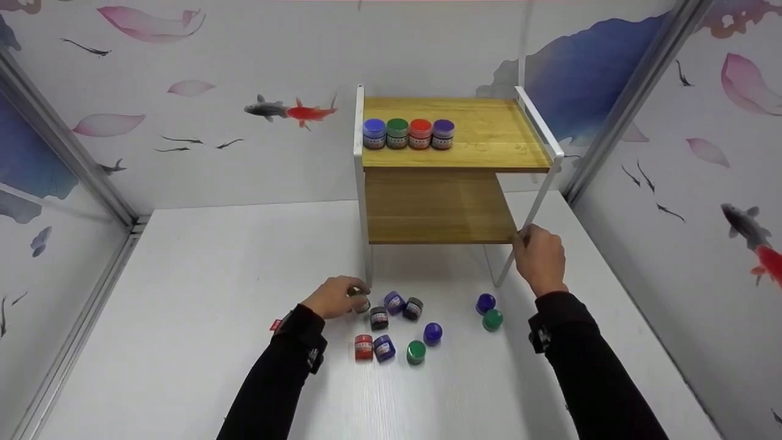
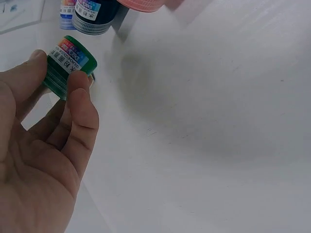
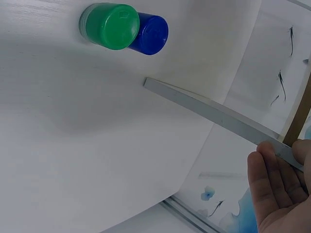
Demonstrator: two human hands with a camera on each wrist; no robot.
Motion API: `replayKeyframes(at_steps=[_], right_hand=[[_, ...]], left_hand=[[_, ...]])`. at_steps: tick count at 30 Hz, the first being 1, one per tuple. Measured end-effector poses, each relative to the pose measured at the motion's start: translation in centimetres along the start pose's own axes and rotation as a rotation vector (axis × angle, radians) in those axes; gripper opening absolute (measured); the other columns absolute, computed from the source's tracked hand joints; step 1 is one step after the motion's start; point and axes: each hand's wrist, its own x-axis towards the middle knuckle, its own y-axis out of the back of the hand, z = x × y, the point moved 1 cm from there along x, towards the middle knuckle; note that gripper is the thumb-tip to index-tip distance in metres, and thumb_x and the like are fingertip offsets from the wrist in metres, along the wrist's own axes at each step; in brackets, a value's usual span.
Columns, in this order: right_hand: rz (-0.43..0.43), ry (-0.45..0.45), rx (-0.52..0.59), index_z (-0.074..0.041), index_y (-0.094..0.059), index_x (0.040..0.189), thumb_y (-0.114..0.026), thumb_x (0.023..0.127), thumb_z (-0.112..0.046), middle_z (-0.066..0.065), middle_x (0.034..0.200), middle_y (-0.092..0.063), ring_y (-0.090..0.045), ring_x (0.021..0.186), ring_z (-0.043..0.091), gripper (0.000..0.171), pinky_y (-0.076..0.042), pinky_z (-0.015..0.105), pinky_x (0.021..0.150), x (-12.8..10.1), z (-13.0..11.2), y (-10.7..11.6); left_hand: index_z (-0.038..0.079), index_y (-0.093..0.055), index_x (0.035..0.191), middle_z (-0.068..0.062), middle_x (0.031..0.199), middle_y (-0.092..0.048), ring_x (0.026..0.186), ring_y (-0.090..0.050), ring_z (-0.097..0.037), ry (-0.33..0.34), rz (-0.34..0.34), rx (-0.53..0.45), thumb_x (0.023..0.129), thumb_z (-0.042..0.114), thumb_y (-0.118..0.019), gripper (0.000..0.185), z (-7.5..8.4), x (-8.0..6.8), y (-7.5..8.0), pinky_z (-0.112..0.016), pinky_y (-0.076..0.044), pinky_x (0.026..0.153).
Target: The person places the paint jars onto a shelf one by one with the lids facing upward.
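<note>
The left hand (image 1: 333, 297) pinches a small green jar (image 2: 68, 65) between thumb and fingers (image 2: 80, 104), low over the white desk (image 1: 183, 318), at the 10 o'clock edge of a cluster of loose jars (image 1: 397, 324). The right hand (image 1: 540, 260) has its fingers curled round the white front leg (image 3: 218, 114) of a wooden shelf (image 1: 452, 153) at 12 o'clock. Four jars (image 1: 408, 134) stand in a row on the top board. A blue jar (image 3: 150, 34) and another green one (image 3: 109, 25) sit touching, near that leg.
</note>
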Motion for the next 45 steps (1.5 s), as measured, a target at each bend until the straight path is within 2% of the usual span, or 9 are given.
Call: replayKeyframes(at_steps=[6,13,17,25,33,39,45], right_hand=[[0.0,0.004,-0.001,0.004,-0.066,0.085,-0.06,0.094,-0.015,0.021,0.075,-0.068,-0.066,0.07,0.035,0.022,-0.049,0.044,0.062,0.1,0.1,-0.1],[0.025,0.026,0.004,0.005,-0.066,0.083,-0.06,0.094,-0.013,0.021,0.073,-0.067,-0.065,0.067,0.035,0.021,-0.048,0.043,0.059,0.0,0.2,-0.2],[0.038,0.045,0.014,0.007,-0.067,0.086,-0.06,0.094,-0.01,0.022,0.074,-0.068,-0.066,0.066,0.035,0.02,-0.048,0.042,0.057,0.0,0.2,-0.3],[0.026,0.038,0.016,0.008,-0.067,0.088,-0.059,0.094,-0.011,0.023,0.075,-0.069,-0.067,0.067,0.035,0.021,-0.049,0.044,0.058,0.0,0.2,-0.3],[0.005,0.019,0.017,0.007,-0.067,0.09,-0.059,0.095,-0.013,0.023,0.078,-0.068,-0.067,0.07,0.036,0.022,-0.05,0.045,0.061,0.0,0.1,-0.2],[-0.017,-0.006,0.01,0.005,-0.066,0.089,-0.058,0.095,-0.015,0.022,0.078,-0.068,-0.066,0.071,0.035,0.022,-0.049,0.044,0.061,0.0,0.1,-0.2],[-0.001,0.012,0.02,0.005,-0.066,0.086,-0.06,0.095,-0.014,0.021,0.075,-0.067,-0.066,0.069,0.034,0.022,-0.048,0.042,0.06,0.0,0.2,-0.4]], left_hand=[[0.003,-0.066,0.114,-0.011,0.109,-0.069,0.08,-0.064,-0.018,0.002,0.023,0.016,0.096,0.018,-0.059,0.024,0.2,0.1,0.4,-0.034,-0.052,0.077],[0.006,-0.066,0.114,-0.012,0.107,-0.069,0.077,-0.064,-0.019,-0.068,0.041,-0.016,0.099,0.016,-0.057,0.021,0.6,-0.3,1.0,-0.03,-0.05,0.068],[0.005,-0.066,0.116,-0.013,0.109,-0.069,0.077,-0.064,-0.018,-0.088,0.042,-0.019,0.098,0.016,-0.058,0.023,1.0,-0.6,1.4,-0.03,-0.05,0.069],[0.005,-0.062,0.124,-0.011,0.115,-0.066,0.082,-0.063,-0.016,-0.033,-0.049,-0.023,0.096,0.015,-0.056,0.031,1.6,-0.8,2.2,-0.032,-0.051,0.075],[0.006,-0.062,0.125,-0.011,0.116,-0.066,0.082,-0.061,-0.016,-0.046,-0.122,0.013,0.098,0.015,-0.054,0.029,2.5,-0.7,2.8,-0.031,-0.052,0.074],[0.007,-0.063,0.125,-0.011,0.113,-0.067,0.084,-0.062,-0.017,-0.007,-0.166,0.026,0.098,0.018,-0.055,0.03,3.9,-0.7,3.3,-0.032,-0.053,0.078],[0.007,-0.064,0.125,-0.012,0.109,-0.068,0.082,-0.06,-0.017,-0.015,-0.203,0.069,0.097,0.016,-0.053,0.031,5.2,-0.5,3.8,-0.031,-0.051,0.074]])
